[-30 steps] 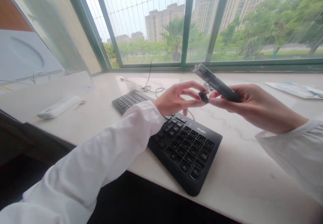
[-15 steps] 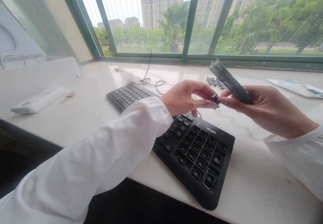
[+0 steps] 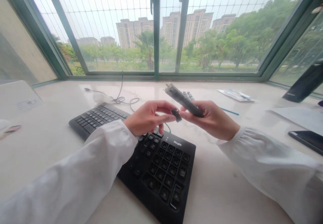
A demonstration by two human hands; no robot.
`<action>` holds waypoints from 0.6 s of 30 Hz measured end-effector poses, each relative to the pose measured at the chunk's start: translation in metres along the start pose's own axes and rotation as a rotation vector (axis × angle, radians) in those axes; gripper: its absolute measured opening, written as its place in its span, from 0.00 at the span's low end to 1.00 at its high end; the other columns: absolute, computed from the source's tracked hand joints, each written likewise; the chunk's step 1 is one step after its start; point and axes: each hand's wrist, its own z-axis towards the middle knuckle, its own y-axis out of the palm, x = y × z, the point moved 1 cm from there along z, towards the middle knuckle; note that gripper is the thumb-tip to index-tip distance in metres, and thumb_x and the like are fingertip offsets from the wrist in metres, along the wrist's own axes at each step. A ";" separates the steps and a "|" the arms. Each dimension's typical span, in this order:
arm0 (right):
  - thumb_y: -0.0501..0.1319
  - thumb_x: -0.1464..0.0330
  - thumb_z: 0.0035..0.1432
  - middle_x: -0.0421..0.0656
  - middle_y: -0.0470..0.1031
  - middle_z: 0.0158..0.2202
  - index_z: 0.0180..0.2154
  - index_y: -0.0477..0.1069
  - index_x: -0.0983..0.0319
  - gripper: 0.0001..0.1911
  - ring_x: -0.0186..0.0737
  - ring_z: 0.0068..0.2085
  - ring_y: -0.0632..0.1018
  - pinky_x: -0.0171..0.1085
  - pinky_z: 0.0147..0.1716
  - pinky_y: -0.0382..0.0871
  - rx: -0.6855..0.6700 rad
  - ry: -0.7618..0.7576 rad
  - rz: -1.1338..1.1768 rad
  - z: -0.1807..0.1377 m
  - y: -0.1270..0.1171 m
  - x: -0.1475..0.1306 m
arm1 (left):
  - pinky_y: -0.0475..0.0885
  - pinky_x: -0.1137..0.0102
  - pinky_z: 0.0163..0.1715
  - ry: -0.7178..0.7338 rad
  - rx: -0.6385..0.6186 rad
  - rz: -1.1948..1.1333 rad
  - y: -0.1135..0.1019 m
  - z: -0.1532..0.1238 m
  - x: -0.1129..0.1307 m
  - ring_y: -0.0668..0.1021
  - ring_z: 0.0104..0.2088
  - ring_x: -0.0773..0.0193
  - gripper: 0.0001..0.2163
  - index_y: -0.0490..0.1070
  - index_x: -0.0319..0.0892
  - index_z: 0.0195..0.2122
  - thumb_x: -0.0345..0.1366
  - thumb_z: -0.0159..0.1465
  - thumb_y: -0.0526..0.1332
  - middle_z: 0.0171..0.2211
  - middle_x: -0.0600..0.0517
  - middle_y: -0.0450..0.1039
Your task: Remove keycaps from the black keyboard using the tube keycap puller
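Observation:
My left hand (image 3: pixel 148 116) pinches a small black keycap (image 3: pixel 176 114) between thumb and fingers, above the keyboard. My right hand (image 3: pixel 214 118) grips a dark grey bar-shaped tool (image 3: pixel 185 101), its far end tilted up to the left with small prongs at the tip. The right thumb and fingertip also meet the keycap's right side. Below the hands lies a black keyboard (image 3: pixel 190 163), whose number pad shows bare square sockets without caps. Left of the pad, other keys are still covered by caps. The left wrist and sleeve hide the keyboard's middle.
Loose keycaps (image 3: pixel 188 95) lie on the white counter behind the tool. A cable (image 3: pixel 121 99) coils behind the keyboard. To the right are a flat packet (image 3: pixel 237 95), a thin blue stick (image 3: pixel 229 111), paper (image 3: pixel 295 116) and a phone (image 3: pixel 306 140). A white box (image 3: pixel 19 98) stands left.
The view has swung right and up, so the hands and keyboard appear further left. The keycap is turned differently between the fingertips. Both hands keep their holds.

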 end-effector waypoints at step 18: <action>0.63 0.61 0.57 0.35 0.53 0.22 0.25 0.68 0.64 0.15 0.29 0.24 0.56 0.32 0.21 0.46 0.074 -0.014 0.019 0.001 -0.001 -0.012 | 0.60 0.84 0.09 -0.046 0.031 -0.022 -0.002 -0.001 0.003 0.70 0.15 0.76 0.13 0.72 0.38 0.43 0.39 0.61 0.68 0.24 0.56 0.72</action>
